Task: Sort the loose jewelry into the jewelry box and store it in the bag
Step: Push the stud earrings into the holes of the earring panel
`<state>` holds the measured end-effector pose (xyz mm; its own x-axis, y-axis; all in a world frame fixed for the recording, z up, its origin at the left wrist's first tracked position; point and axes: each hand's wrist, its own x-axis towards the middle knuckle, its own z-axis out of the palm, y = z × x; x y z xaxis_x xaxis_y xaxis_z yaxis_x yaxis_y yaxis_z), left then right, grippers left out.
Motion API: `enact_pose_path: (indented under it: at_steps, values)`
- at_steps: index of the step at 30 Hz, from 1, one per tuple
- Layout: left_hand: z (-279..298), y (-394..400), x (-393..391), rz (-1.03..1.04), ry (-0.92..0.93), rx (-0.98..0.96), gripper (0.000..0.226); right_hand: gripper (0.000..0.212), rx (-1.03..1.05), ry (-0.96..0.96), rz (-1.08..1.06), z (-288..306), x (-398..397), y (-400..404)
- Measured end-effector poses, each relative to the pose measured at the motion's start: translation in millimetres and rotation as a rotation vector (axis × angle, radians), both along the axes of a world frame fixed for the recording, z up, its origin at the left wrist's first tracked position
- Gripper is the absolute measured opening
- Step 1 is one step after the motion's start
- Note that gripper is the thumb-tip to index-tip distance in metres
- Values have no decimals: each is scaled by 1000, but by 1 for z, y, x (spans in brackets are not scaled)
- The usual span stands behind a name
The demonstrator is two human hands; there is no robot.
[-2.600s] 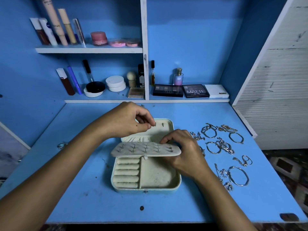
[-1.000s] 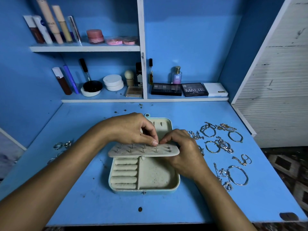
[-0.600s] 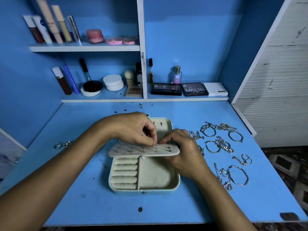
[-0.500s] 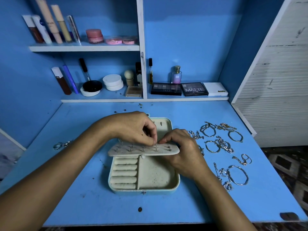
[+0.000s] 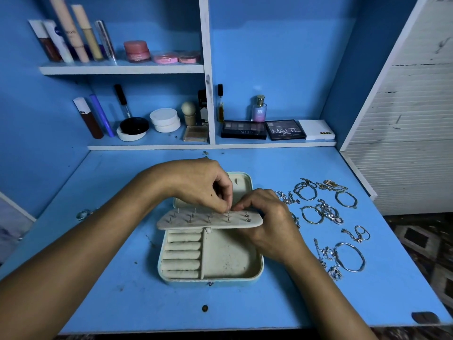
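1. The open jewelry box [image 5: 210, 271] is set on the worktop [image 5: 122, 303]; its earring panel [image 5: 208, 220] is held level above the tray.
2. An earring post, hardly visible, is pinched by the left hand [image 5: 203, 185], probably to fix it.
3. The panel edge is gripped by the right hand [image 5: 267, 217] for support.
4. Loose bracelets [image 5: 326, 207] are waiting at the right, near the box.

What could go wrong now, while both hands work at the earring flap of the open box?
1. The left hand pinches something tiny at the flap; it may slip into the box.
2. The right hand grips the flap's end; pressing may bend it.
3. The right forearm is near the bracelets and may sweep them.
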<state>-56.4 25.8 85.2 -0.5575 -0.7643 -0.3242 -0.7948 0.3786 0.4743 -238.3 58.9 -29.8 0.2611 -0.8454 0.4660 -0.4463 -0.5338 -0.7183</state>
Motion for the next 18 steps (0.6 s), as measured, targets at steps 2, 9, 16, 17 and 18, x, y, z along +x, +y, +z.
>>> enact_pose_path:
  at_steps: [2,9,16,17,18]
  values:
    - [-1,0,0,3,5,6,13,22,-13,-6,3,1,0,0]
    - [-2,1,-3,4,-16,28,13,22,-13,-11,10,0,-1,1]
    - [-4,0,-2,-8,-13,47,13,22,-24,-11,19,1,-2,1]
    - [-5,0,-2,-6,-9,45,12,23,-25,-10,19,0,-2,1]
    - [-5,-1,-1,-3,-5,42,12,22,-26,-11,18,0,-2,1]
